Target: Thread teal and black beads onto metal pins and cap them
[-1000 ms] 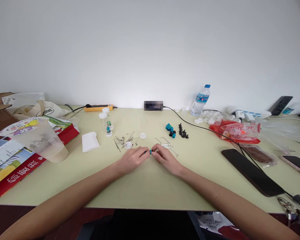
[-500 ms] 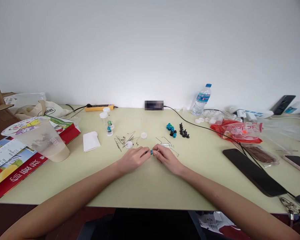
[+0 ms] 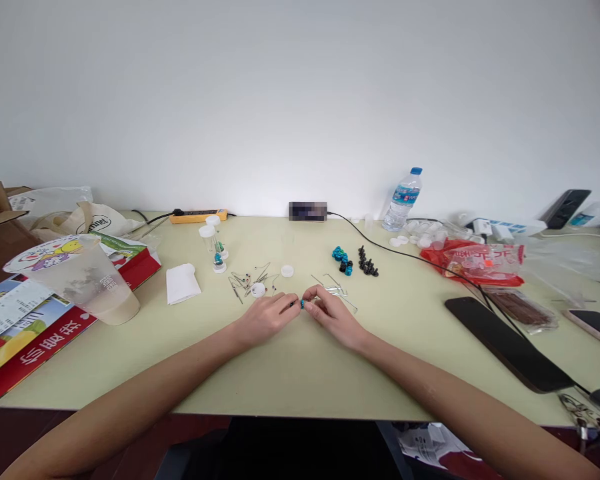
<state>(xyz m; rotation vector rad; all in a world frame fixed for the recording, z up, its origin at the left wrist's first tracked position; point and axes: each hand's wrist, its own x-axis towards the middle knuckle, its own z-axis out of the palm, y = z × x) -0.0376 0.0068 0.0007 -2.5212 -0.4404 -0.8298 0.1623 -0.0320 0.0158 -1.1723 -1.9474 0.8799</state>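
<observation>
Over the table, my left hand and my right hand meet almost fingertip to fingertip. A small blue metallic part shows between them, pinched by the right thumb and finger. The left fingers are closed around a small dark part, mostly hidden; whether it joins the blue one I cannot tell. Thin metal wires lie beyond the left hand, around a round white cap. Bent silver rods lie just beyond the right hand. Farther back are blue parts and black knob-like parts.
Two clear tubes with white caps stand back left near folded white paper. A plastic cup is at left. A water bottle, red bag and black power bank or phone occupy the right.
My right index finger has risen and bent slightly, and my left fingers have shifted a little over the dark part. Both hands otherwise stay in place.
</observation>
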